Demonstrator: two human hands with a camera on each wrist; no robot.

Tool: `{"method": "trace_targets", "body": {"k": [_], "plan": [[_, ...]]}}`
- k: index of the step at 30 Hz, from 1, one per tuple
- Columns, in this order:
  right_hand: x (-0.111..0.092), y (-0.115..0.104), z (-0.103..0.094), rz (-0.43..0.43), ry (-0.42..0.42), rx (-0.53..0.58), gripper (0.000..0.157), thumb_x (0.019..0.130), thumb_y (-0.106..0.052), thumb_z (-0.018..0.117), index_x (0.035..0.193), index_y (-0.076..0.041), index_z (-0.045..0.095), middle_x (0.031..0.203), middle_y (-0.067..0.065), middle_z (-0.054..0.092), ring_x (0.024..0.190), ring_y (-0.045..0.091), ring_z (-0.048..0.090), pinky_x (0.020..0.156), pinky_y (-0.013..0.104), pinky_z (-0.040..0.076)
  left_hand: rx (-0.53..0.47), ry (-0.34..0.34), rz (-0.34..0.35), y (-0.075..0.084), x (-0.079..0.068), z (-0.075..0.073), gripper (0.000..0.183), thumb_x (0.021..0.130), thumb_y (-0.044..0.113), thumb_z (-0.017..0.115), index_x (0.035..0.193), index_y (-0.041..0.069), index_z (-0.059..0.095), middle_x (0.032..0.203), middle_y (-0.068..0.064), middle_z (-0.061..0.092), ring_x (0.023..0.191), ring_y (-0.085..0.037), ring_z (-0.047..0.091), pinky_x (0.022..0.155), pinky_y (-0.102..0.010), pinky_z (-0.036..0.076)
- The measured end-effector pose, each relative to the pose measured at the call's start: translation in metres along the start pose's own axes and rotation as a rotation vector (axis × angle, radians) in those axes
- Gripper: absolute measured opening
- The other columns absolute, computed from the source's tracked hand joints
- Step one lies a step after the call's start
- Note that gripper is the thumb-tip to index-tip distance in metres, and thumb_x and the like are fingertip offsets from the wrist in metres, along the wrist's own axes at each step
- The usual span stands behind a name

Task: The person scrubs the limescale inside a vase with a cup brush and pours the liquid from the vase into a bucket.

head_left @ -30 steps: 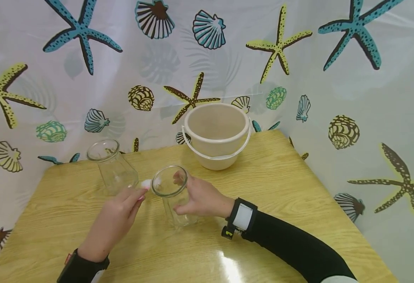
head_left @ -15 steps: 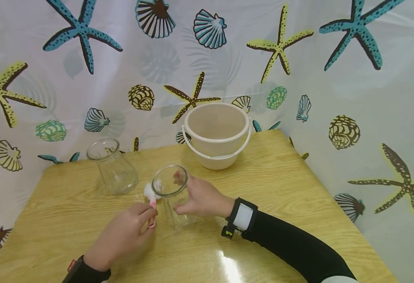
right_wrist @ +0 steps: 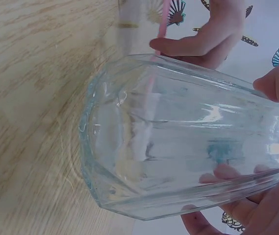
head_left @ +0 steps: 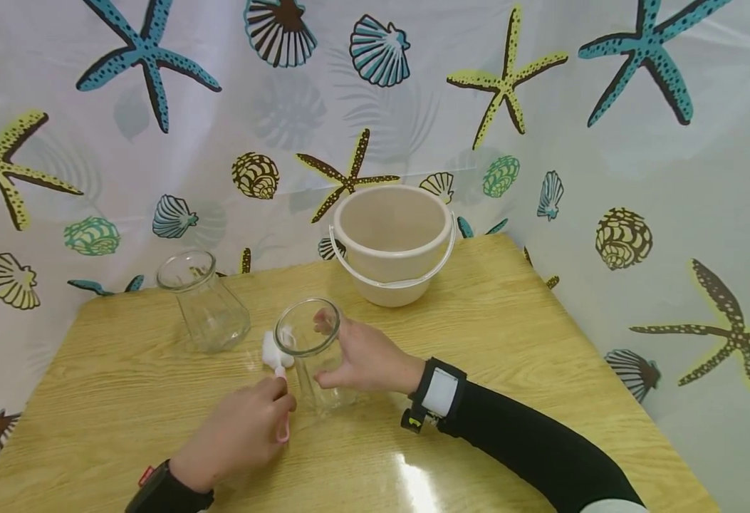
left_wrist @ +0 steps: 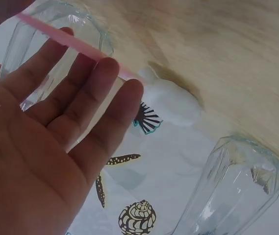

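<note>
A white-headed sponge brush (head_left: pixel 276 352) with a pink handle lies beside a glass jar (head_left: pixel 313 370), its head near the table. My left hand (head_left: pixel 241 430) pinches the handle between thumb and fingertips. From the left wrist, the pink handle (left_wrist: pixel 78 44) runs along the fingertips to the soft white head (left_wrist: pixel 171 103). My right hand (head_left: pixel 375 358) grips the jar from the right, thumb in front and fingers behind. The jar stands tilted in the head view, its round mouth up. In the right wrist view the faceted jar (right_wrist: pixel 178 137) fills the middle, with the pink handle partly seen through it.
A second glass jar (head_left: pixel 213 317) stands at the back left of the wooden table (head_left: pixel 125 399). Toward the back middle is a white bucket (head_left: pixel 392 274) with its handle down. A curtain (head_left: pixel 221 164) printed with shells and starfish hangs behind and to the right.
My left hand has drawn back toward me and slightly right with the brush, so the pink handle and white head show more. The right hand and its jar have stayed put.
</note>
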State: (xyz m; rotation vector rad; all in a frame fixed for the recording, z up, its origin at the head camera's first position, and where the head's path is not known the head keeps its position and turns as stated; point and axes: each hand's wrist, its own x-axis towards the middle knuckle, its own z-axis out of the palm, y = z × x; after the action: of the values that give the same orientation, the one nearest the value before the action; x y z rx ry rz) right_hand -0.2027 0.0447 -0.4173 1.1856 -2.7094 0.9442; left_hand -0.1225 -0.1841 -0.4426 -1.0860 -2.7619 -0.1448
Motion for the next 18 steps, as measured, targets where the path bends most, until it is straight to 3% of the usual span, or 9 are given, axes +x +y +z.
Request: {"method": "trace_targets", "body": {"k": [11, 13, 18], "plan": [[0.0005, -0.0015, 0.0015, 0.000, 0.010, 0.006, 0.081, 0.067, -0.041, 0.079, 0.129, -0.013, 0.035, 0.130, 0.006, 0.055, 0.107, 0.014, 0.053, 0.080, 0.036, 0.052, -0.055, -0.091, -0.036, -0.0025, -0.0057, 0.0063, 0.023, 0.068, 0.024, 0.074, 0.090, 0.016, 0.069, 0.087, 0.004, 0.055, 0.071, -0.010, 0.048, 0.054, -0.032, 0.049], [0.0004, -0.0015, 0.0019, 0.003, 0.009, 0.010, 0.081, 0.067, -0.041, 0.079, 0.129, -0.013, 0.034, 0.130, 0.006, 0.055, 0.107, 0.013, 0.053, 0.080, 0.035, 0.052, -0.070, -0.096, -0.055, -0.0022, -0.0054, 0.0059, 0.030, 0.068, 0.032, 0.077, 0.093, 0.015, 0.069, 0.087, 0.005, 0.055, 0.072, -0.010, 0.049, 0.056, -0.033, 0.049], [0.0002, -0.0004, 0.0017, 0.011, 0.008, 0.022, 0.083, 0.067, -0.038, 0.081, 0.130, -0.015, 0.033, 0.132, 0.006, 0.053, 0.107, 0.013, 0.053, 0.082, 0.034, 0.051, -0.133, 0.019, -0.176, -0.0032, 0.0037, 0.0048, 0.061, 0.071, 0.052, 0.076, 0.111, 0.007, 0.065, 0.097, 0.000, 0.062, 0.084, -0.014, 0.055, 0.068, -0.038, 0.052]]}}
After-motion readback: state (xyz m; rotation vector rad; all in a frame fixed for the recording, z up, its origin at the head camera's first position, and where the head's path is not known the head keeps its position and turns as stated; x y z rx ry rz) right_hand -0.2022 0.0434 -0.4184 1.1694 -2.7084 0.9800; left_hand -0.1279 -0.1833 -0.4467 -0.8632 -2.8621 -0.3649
